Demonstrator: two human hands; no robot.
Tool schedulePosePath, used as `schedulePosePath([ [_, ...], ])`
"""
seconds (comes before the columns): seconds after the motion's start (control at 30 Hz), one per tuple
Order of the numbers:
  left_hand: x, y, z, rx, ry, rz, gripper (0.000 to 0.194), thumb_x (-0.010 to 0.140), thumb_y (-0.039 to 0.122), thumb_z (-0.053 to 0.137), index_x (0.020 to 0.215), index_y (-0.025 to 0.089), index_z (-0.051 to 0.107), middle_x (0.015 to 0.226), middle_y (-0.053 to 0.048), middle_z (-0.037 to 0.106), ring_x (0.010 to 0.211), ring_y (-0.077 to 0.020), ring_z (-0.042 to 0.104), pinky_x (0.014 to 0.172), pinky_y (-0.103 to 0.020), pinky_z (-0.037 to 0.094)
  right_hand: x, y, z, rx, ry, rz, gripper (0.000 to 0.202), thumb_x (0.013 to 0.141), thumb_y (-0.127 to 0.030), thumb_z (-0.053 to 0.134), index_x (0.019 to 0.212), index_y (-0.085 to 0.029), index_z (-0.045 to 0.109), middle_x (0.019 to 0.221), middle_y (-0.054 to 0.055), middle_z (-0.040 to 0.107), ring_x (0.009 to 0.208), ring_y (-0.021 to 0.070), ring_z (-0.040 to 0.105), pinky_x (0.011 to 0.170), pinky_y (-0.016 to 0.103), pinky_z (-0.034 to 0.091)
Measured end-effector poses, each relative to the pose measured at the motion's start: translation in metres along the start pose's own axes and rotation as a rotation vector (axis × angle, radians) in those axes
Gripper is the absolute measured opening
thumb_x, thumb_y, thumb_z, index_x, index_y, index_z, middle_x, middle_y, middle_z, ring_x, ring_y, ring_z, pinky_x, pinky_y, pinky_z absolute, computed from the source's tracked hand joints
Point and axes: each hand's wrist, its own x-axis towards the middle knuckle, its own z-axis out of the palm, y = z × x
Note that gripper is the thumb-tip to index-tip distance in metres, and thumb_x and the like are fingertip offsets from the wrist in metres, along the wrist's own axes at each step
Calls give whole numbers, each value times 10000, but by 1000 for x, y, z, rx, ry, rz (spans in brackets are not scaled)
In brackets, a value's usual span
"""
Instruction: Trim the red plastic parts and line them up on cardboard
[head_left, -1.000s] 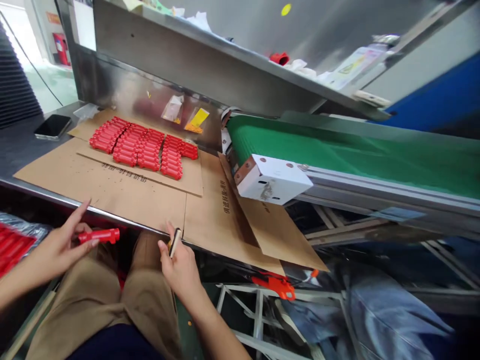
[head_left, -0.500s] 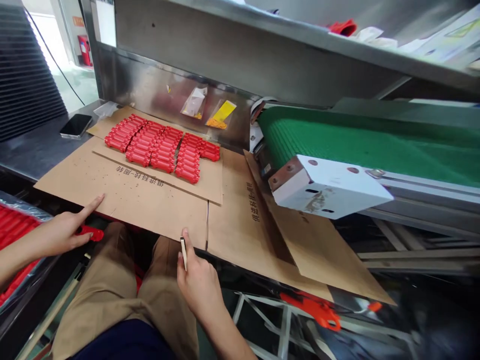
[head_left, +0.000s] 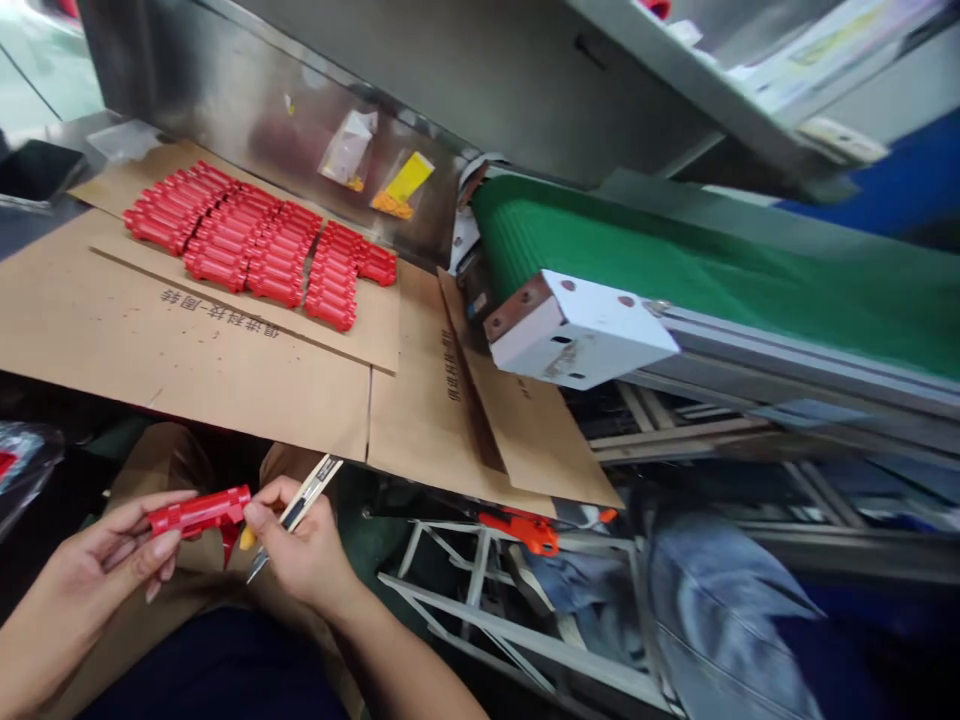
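Observation:
Above my lap, my left hand [head_left: 112, 560] grips a red plastic tube-like part [head_left: 199, 512] between thumb and fingers, with a thin red piece hanging from its right end. My right hand [head_left: 304, 545] is closed on a slim utility knife [head_left: 309, 492], its blade slanting down to the left. The right fingertips meet the right end of the red part. A small yellow piece [head_left: 247, 538] shows at those fingertips; whether it is held cannot be made out. Rows of similar red parts [head_left: 225, 235] lie on a cardboard sheet [head_left: 367, 345] on the bench.
A green conveyor belt [head_left: 675, 280] with a white metal end bracket [head_left: 577, 330] stands to the right. Two small plastic bags, one with a yellow label [head_left: 409, 180], lean on the metal back wall. A phone [head_left: 37, 170] lies far left. Below right, a person's jeans [head_left: 720, 600] show.
My hands have come together over my lap, the left bringing the red part up from the left side. The knife is now angled at that part. The view has swung right.

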Motion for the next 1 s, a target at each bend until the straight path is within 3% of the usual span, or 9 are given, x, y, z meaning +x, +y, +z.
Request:
schedulePosePath([
  [0.2,3,-16,17,-81,151,64,555,563,606,960,891,215,741,839,-61,760,750,-220,688,652,-287,595,-14,12,1,180,67,25,427,820,-558,836,859,-207,595,574,-87,544,477,64,469,490,178,414],
  [0.37,-4,-11,28,-301,71,13,437,773,571,875,836,191,668,631,26,593,506,-75,419,454,-149,337,-22,24,3,213,98,43,470,929,-655,689,817,-220,551,529,-85,532,360,56,372,364,180,319],
  [0.43,-6,-10,29,-305,113,49,398,804,562,855,864,201,698,667,24,590,525,-78,416,463,-150,350,-25,29,2,80,162,-47,438,982,-588,647,775,-211,565,558,-57,559,420,73,441,415,189,365],
  [0.53,-6,-12,29,-242,136,190,363,771,446,909,1024,238,754,887,-27,699,662,-131,586,586,-197,513,-29,30,1,-161,276,-213,329,1016,-421,636,776,-196,622,638,-23,620,551,96,548,528,198,431],
  [0.6,-5,-14,30,-256,127,252,450,715,346,954,1097,261,731,970,-36,725,775,-170,670,692,-232,578,-32,29,1,-235,262,-290,225,1009,-343,644,840,-194,649,659,-24,650,552,100,578,523,193,435],
  [0.67,-3,-14,33,-311,152,232,500,676,301,980,1082,264,692,942,-21,727,824,-173,691,734,-228,585,-35,27,2,-330,217,-414,159,1000,-295,654,877,-194,654,674,-22,671,548,107,603,530,198,454],
  [0.8,0,-11,41,-397,189,90,397,758,467,913,931,204,671,844,0,656,710,-113,599,628,-170,516,-38,30,4,-552,208,-696,137,1029,-233,622,901,-192,651,703,-3,684,575,121,621,588,226,480],
  [0.93,1,-8,47,-227,266,270,450,693,371,959,994,231,656,941,-3,649,798,-151,639,701,-224,559,-38,36,3,-615,228,-832,124,1052,-208,586,953,-182,655,700,13,688,554,133,607,588,254,473],
  [1.0,0,-8,48,-162,270,319,316,789,405,886,924,223,665,939,-14,638,766,-146,620,649,-217,536,-37,35,2,-641,237,-872,124,1052,-200,584,959,-175,661,695,21,690,544,135,602,578,259,466],
])
